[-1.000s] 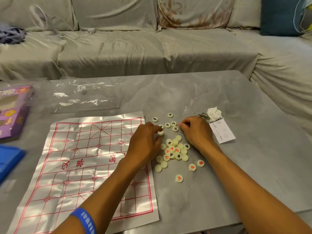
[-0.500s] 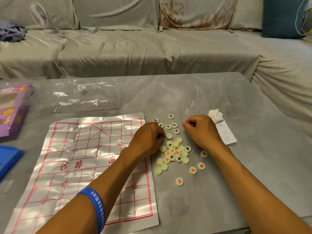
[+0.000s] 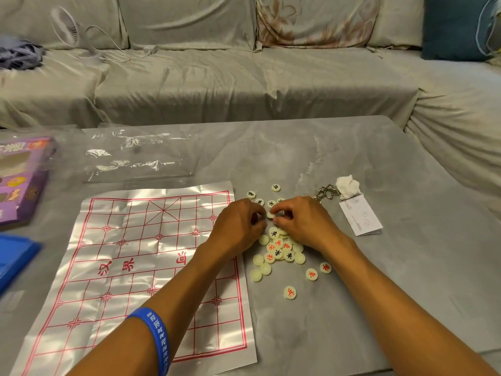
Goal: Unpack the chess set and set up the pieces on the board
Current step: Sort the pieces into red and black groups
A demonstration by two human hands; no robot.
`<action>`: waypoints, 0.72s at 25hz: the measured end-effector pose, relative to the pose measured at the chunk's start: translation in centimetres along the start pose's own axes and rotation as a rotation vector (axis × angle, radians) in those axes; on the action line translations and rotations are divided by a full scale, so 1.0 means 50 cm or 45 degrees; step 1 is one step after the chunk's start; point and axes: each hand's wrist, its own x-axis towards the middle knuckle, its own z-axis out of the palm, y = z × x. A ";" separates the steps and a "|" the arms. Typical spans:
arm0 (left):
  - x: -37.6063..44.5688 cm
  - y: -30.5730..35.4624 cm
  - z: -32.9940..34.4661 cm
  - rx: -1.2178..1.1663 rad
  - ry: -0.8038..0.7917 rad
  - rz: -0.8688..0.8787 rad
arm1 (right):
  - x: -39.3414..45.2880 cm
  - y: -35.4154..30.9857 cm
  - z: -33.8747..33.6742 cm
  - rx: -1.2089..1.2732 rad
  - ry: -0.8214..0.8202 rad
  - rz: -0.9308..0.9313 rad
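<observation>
Both hands' fingers (image 3: 276,210) pinch a piece (image 3: 270,215) beside the board (image 3: 130,267).

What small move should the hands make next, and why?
Probably carry the one piece pinched between both hands' fingers, left hand and right hand, onto the board: no piece lies on it, the heap sits beside it.

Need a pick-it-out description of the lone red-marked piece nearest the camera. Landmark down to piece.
Start at the red-lined board sheet on the grey table; just off its right edge lies the heap of cream chess pieces below the two hands. From that heap come toward the camera, past two red-marked discs lying side by side. The target piece lies alone, face up with a red character, nearer the camera than any other piece.
</observation>
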 end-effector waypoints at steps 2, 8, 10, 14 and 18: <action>0.006 -0.001 0.003 -0.014 -0.017 -0.025 | 0.002 -0.003 0.005 -0.051 0.011 0.002; 0.005 -0.001 0.007 -0.195 0.061 -0.108 | 0.008 -0.003 -0.007 0.275 -0.003 0.098; 0.000 0.004 0.005 -0.286 0.066 -0.102 | 0.008 -0.005 -0.019 0.345 -0.021 0.097; 0.000 0.011 0.007 -0.408 0.103 -0.089 | 0.001 -0.017 -0.014 0.395 -0.104 0.096; 0.025 0.004 0.011 -0.363 0.098 -0.225 | -0.009 -0.007 -0.035 0.144 -0.025 0.095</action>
